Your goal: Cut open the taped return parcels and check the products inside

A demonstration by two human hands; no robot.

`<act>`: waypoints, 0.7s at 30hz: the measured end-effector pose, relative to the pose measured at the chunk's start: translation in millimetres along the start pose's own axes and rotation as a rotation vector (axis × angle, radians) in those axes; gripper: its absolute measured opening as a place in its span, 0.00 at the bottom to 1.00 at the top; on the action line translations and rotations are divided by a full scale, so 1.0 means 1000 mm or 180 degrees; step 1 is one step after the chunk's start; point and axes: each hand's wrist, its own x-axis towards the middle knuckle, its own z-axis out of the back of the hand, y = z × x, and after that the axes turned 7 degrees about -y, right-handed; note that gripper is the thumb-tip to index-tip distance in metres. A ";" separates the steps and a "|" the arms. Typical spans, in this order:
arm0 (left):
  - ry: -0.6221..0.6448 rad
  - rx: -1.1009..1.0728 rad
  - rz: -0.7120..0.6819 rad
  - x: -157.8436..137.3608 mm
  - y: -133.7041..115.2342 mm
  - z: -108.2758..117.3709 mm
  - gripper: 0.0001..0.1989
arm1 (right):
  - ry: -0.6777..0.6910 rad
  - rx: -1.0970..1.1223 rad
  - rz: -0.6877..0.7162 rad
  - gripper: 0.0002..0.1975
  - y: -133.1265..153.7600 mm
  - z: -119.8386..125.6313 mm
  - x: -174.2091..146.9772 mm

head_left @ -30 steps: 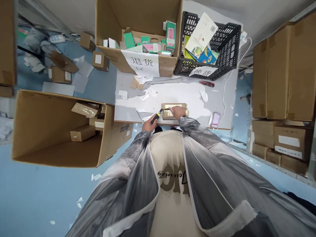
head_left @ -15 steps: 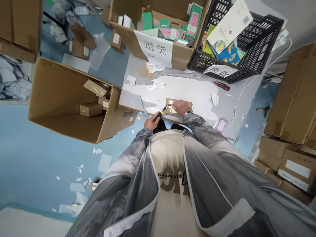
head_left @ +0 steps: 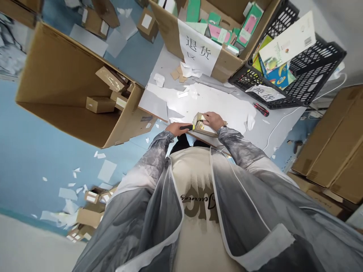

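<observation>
- At the table's near edge, just in front of the person's body, a small cardboard package sits between the two hands, a pale label on its upper face; whether it lies flat or is slightly tipped, I cannot tell.
- The left hand is closed around a black-and-yellow cutter, which points right, its yellow end at the package's left end. The blade is too small to make out.
- The right hand lies over the package's far side, fingers bent and partly curled onto it, steadying it from above.
- White paper scraps and torn brown cardboard pieces are scattered across the tabletop.
- Farther right, near the black plastic crate, lies a red-and-black cutter, well apart from both hands.
- Inside the crate, a white booklet leans over a blue one.
- Beside it, a large carton with a paper sign holds green-and-pink boxes.
- Left of the table, an open carton contains several small brown boxes.
</observation>
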 end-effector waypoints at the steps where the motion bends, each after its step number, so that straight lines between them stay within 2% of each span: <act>1: 0.0086 0.0048 -0.0090 0.010 -0.001 0.007 0.34 | 0.0068 -0.0029 0.0086 0.25 0.002 0.001 -0.002; 4: 0.0347 0.0214 -0.0259 0.040 -0.005 0.029 0.29 | 0.0208 -0.0148 0.0246 0.24 0.010 0.003 -0.007; 7: 0.0586 -0.0174 -0.0327 0.057 -0.005 0.043 0.28 | 0.0063 -0.0263 0.0171 0.23 0.016 0.001 -0.012; 10: 0.0655 -0.1095 -0.0348 0.058 0.002 0.048 0.35 | -0.0136 -0.0356 0.0004 0.22 0.017 0.000 -0.015; 13: 0.0830 -0.1504 -0.0352 0.054 0.011 0.046 0.43 | -0.0047 -0.0395 -0.0077 0.23 0.019 0.000 -0.015; 17: 0.1009 -0.1465 -0.0368 0.055 0.019 0.042 0.47 | 0.0175 -0.0320 -0.0344 0.24 0.029 -0.005 -0.011; 21: 0.0686 -0.1036 -0.0639 0.062 0.029 0.047 0.40 | -0.0066 -0.0183 -0.0840 0.24 0.041 -0.013 -0.008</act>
